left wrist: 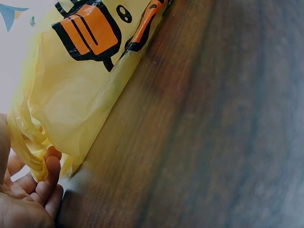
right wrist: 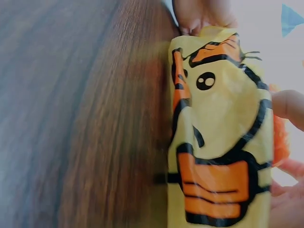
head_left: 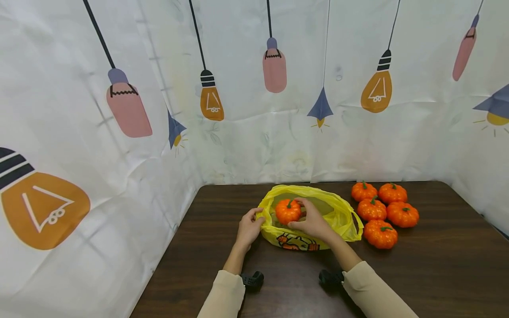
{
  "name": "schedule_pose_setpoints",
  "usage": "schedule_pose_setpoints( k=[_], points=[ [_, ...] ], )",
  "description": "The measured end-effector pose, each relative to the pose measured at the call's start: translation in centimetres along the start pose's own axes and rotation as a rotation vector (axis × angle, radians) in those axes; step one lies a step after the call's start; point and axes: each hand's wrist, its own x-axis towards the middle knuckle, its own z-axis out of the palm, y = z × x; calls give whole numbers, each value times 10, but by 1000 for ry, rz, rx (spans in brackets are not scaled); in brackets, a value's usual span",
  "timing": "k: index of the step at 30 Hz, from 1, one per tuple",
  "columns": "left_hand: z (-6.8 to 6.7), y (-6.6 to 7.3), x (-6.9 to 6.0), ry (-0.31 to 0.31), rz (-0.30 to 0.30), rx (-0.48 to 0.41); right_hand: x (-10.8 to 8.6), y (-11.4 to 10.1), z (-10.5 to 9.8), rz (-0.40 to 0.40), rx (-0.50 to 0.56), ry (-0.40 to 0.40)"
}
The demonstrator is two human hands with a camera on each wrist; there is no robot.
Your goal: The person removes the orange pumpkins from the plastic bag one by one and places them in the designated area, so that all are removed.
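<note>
A yellow plastic bag [head_left: 342,221] with a printed cartoon face lies with its mouth spread wide on the dark table. My left hand [head_left: 249,227] pinches the bag's left rim; the left wrist view shows the fingers [left wrist: 53,166] curled on the gathered plastic. Over the bag's mouth, my right hand [head_left: 312,221] grips a small orange pumpkin [head_left: 288,211] with a green stem, thumb in front and fingers behind. In the right wrist view the bag's printed side [right wrist: 218,118] hides most of that pumpkin [right wrist: 280,140].
Several more orange pumpkins [head_left: 371,209] stand grouped just right of the bag. The brown wooden table [head_left: 294,282] ends at a white curtain [head_left: 254,145] printed with lamps, behind and to the left. Each wrist wears a black strap device [head_left: 252,281].
</note>
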Motion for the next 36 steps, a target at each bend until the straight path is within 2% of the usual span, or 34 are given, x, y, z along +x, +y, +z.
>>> schedule_pose_setpoints(
  k=[11, 18, 27, 36],
  points=[
    [0, 2, 0, 8, -13, 4, -37, -10, -26, -70, -31, -18],
    [-1, 1, 0, 8, -5, 4, -59, -5, -48, -91, -10, 11],
    [-1, 0, 0, 10, -10, 3, -78, 2, -70, -142, -79, 53],
    [-1, 0, 0, 8, 4, 2, -100, 5, -90, -134, -99, 75]
  ],
)
